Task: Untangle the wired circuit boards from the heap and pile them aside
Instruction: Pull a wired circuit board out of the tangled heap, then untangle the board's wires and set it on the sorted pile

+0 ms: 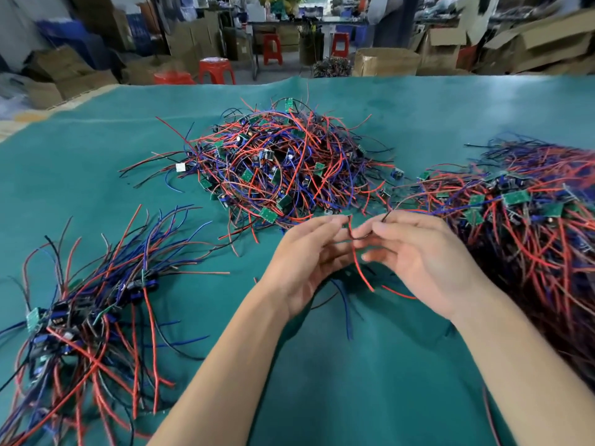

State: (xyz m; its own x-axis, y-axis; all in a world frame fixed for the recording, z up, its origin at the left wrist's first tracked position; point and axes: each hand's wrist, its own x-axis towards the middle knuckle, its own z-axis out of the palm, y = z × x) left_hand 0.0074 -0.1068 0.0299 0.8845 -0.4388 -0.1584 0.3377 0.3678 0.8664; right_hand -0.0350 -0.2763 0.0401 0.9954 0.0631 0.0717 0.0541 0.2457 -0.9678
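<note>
A tangled heap (283,165) of small green circuit boards with red, blue and black wires lies in the middle of the green table cover (96,162). A sorted bundle of wired boards (83,310) lies at the near left. A larger mass of wired boards (531,226) spreads along the right. My left hand (309,262) and my right hand (418,252) meet just in front of the heap. Both pinch the wires (357,259) of one piece, whose red and blue leads hang down between my palms. Its board is mostly hidden by my fingers.
The table's far edge (289,80) runs across the view. Beyond it stand red plastic stools (216,70), cardboard boxes (386,61) and cluttered shelves. A bare stretch of green cover lies between my forearms and toward the far left.
</note>
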